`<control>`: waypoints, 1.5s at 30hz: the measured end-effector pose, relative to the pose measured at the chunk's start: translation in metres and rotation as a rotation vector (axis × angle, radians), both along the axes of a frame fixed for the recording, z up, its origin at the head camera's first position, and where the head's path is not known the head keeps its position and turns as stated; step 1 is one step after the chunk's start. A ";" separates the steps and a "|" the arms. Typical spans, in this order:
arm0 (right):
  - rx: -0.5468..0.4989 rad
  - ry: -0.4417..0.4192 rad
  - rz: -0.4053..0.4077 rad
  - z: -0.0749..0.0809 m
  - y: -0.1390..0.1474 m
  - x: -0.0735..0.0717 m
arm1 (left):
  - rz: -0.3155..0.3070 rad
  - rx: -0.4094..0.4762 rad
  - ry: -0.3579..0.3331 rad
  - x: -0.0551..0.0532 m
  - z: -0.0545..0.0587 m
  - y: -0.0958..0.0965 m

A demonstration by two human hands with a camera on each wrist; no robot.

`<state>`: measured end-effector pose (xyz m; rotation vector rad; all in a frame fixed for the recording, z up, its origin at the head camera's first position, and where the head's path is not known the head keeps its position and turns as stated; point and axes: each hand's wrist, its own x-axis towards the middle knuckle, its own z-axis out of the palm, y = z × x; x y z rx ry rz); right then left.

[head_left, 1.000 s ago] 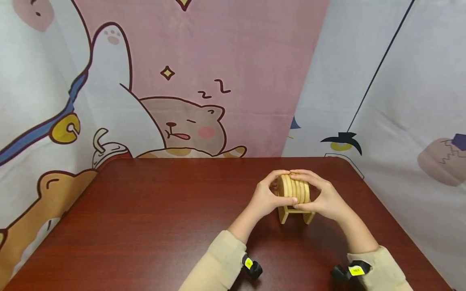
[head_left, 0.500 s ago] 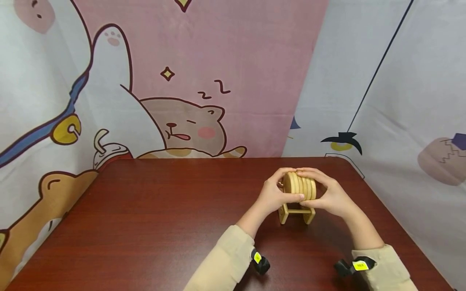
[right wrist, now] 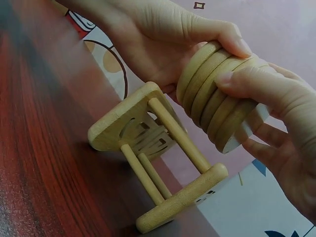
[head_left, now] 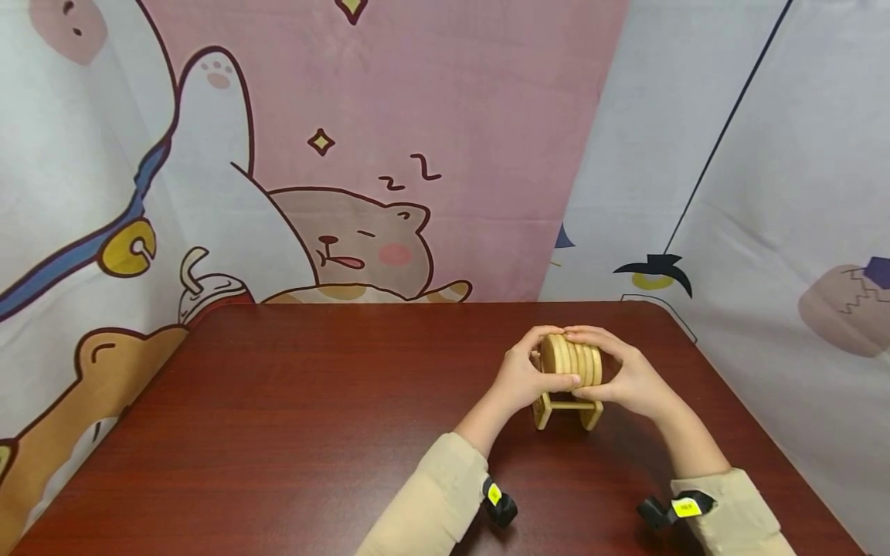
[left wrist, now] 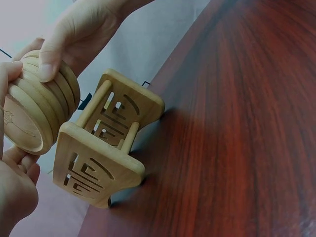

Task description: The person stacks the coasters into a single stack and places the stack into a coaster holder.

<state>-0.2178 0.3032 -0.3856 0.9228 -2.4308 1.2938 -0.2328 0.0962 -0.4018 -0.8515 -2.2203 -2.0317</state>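
A stack of round wooden coasters (head_left: 574, 360), turned on edge, is held between both hands above a small wooden rack (head_left: 568, 405). My left hand (head_left: 521, 374) grips it from the left, thumb across the near rims and fingers over the top. From the right my right hand (head_left: 629, 380) grips the same stack. In the left wrist view the outermost coaster (left wrist: 22, 126) shows a thin engraved line drawing. The rack's side panels (left wrist: 94, 170) have cut-out patterns, joined by round rods (right wrist: 180, 136). Both wrist views show the coasters apart from the rack, just above it.
The rack stands on a reddish-brown wooden table (head_left: 278, 432), towards its right side. Behind the table hangs a cloth (head_left: 501, 154) printed with cartoon animals. A black wrist camera (head_left: 499, 506) is strapped at the left sleeve, another camera (head_left: 657, 511) at the right one.
Both hands have shifted slightly to the right with the coasters, rising a little and then dipping again. The rack has stayed in place, and the grip looks the same.
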 end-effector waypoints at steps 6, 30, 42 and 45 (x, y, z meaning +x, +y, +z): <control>0.009 0.000 -0.019 -0.002 0.000 0.002 | -0.007 0.001 -0.018 -0.001 -0.005 0.003; -0.060 -0.047 0.055 0.003 -0.013 0.013 | 0.076 -0.073 -0.014 -0.001 -0.019 0.003; -0.131 -0.072 0.105 -0.008 -0.011 0.009 | 0.093 -0.125 -0.052 0.001 -0.022 0.004; -0.149 -0.067 0.115 -0.011 -0.011 0.009 | 0.084 -0.119 -0.046 0.001 -0.024 0.004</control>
